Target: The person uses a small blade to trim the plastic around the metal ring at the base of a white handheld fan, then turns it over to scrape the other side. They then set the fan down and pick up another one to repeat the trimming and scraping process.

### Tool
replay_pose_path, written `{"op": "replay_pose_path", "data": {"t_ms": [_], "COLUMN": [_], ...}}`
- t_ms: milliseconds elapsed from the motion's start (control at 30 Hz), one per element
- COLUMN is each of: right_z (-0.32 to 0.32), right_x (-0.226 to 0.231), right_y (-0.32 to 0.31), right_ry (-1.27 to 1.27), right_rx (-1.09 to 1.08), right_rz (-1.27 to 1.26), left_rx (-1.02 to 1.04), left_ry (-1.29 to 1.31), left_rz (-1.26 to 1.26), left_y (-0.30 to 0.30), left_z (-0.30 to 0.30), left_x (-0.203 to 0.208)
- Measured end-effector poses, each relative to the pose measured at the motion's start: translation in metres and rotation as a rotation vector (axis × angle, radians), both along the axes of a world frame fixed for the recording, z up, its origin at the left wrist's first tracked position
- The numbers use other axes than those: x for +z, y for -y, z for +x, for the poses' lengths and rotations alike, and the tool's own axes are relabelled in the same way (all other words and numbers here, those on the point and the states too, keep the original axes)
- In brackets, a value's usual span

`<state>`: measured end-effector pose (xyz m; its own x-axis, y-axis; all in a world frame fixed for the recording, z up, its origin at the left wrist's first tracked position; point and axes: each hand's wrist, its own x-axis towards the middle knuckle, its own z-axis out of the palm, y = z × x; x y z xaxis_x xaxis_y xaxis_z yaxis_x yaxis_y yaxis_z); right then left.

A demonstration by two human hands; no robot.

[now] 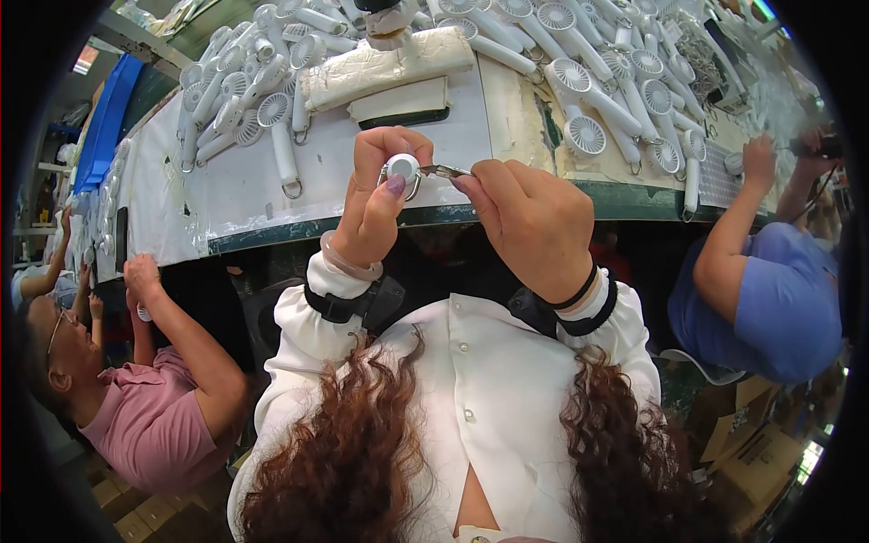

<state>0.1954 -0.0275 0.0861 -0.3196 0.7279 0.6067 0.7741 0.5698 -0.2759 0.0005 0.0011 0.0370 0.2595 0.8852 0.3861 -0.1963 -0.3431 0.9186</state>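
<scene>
In my left hand (373, 195) a white handheld fan (402, 166) is gripped, its round handle end turned toward me. A metal ring (415, 188) hangs at that end, and the rest of the fan is hidden behind my fingers. My right hand (539, 217) pinches a slim metal tool (442, 170) whose tip reaches the side of the handle end. Its exact kind is hard to make out. Both hands are held above the table's near edge.
Many white handheld fans (579, 77) are heaped along the table (344, 181). A wrapped pad (389, 71) and a dark flat object (398, 119) lie ahead of my hands. A person in pink (149, 407) sits at left, another in blue (778, 299) at right. Cardboard boxes (756, 462) stand lower right.
</scene>
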Motion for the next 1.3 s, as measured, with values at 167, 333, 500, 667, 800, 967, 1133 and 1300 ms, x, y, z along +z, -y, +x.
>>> {"op": "replay_pose_path", "data": {"t_ms": [167,333,500,667,800,967,1133,1300], "right_z": [-0.0003,0.0001,0.0010,-0.0002,-0.0017,-0.0034,-0.0012,-0.0016], "right_x": [-0.0009,0.0018,0.0020,-0.0008,-0.0030,-0.0058,-0.0055,-0.0061], "right_y": [0.0000,0.0019,0.0058,0.0074,0.0093,0.0061,0.0037,0.0017], "right_ry": [0.006,0.035,0.037,0.041,0.023,-0.035,-0.030,-0.022], "right_rx": [0.000,-0.012,-0.019,-0.031,-0.030,-0.014,-0.021,-0.020], "right_rz": [0.010,0.026,0.011,0.018,0.009,0.007,-0.004,0.001], "left_rx": [0.005,0.013,0.023,0.031,0.041,0.035,0.029,0.018], "left_ry": [0.002,-0.007,-0.017,-0.020,-0.010,-0.006,-0.001,-0.002], "left_rz": [0.001,0.002,0.027,0.047,0.056,0.052,0.037,0.035], "left_y": [0.0005,0.0008,0.0027,0.0019,0.0014,0.0010,0.0016,0.0009], "left_z": [0.0000,0.0016,0.0031,0.0040,0.0052,0.0028,0.0008,-0.0005], "left_x": [-0.0007,-0.0004,-0.0010,-0.0038,-0.0057,-0.0030,-0.0051,-0.0045]}}
